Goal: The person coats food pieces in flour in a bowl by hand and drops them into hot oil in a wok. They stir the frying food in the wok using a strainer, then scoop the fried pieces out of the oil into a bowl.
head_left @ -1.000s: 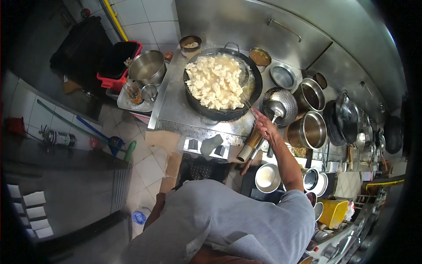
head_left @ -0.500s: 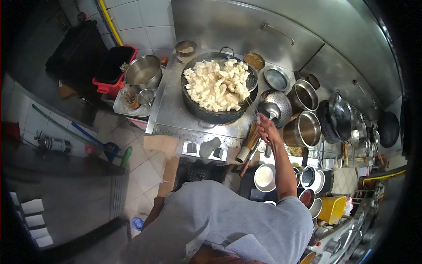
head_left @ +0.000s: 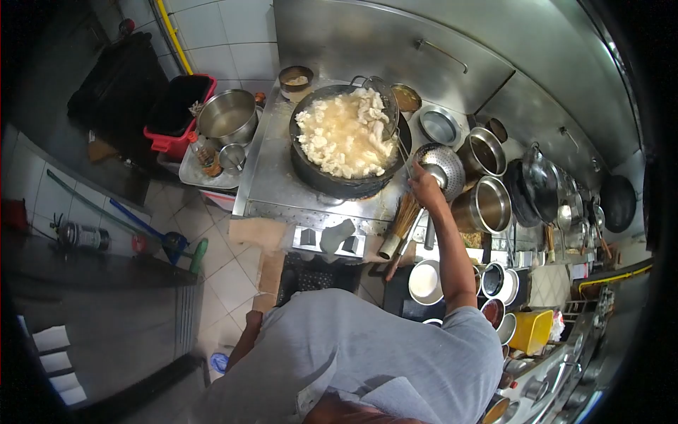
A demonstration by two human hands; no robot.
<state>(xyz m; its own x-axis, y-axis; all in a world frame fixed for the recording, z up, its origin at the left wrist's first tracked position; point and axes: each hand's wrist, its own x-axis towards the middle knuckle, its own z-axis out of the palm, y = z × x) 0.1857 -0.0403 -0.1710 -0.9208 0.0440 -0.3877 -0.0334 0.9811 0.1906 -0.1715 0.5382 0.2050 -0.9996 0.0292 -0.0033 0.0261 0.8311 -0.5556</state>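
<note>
- Right hand: fingers curled round the handle of a wire skimmer, gripping it at its near end.
- Skimmer head lies far and slightly left of those fingers, at the wok's far right side, pale food pieces against it.
- Wok full of pieces in cloudy liquid, left of the right hand.
- Perforated ladle just right of the fingers.
- Left hand low beside the shirt; cannot tell whether its fingers are open or closed.
</note>
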